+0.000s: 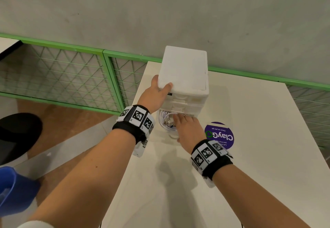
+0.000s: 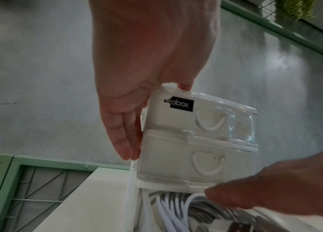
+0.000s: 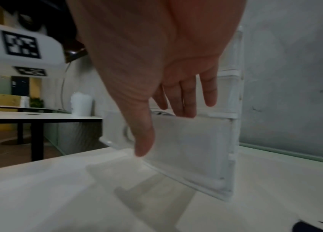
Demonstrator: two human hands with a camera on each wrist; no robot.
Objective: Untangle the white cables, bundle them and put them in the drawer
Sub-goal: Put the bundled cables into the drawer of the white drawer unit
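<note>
A white plastic drawer unit (image 1: 184,70) (image 2: 186,125) stands on the white table (image 1: 250,165). Its bottom drawer (image 1: 171,136) (image 3: 186,149) is pulled out, and a coil of white cables (image 1: 165,119) (image 2: 168,208) lies inside it. My left hand (image 1: 159,92) (image 2: 131,122) braces the unit's top left corner, thumb on the lid and straight fingers flat on the side. My right hand (image 1: 185,127) (image 3: 156,94) hovers over the pulled-out drawer with its fingers straight. In the left wrist view a right fingertip (image 2: 226,199) touches the cables. The upper two drawers are closed.
A purple round sticker (image 1: 222,135) lies on the table right of the drawer. A green mesh fence (image 1: 62,78) and a grey wall run behind. The table's left edge is close to the unit. A black seat (image 1: 17,135) and a blue object (image 1: 14,188) are on the floor side.
</note>
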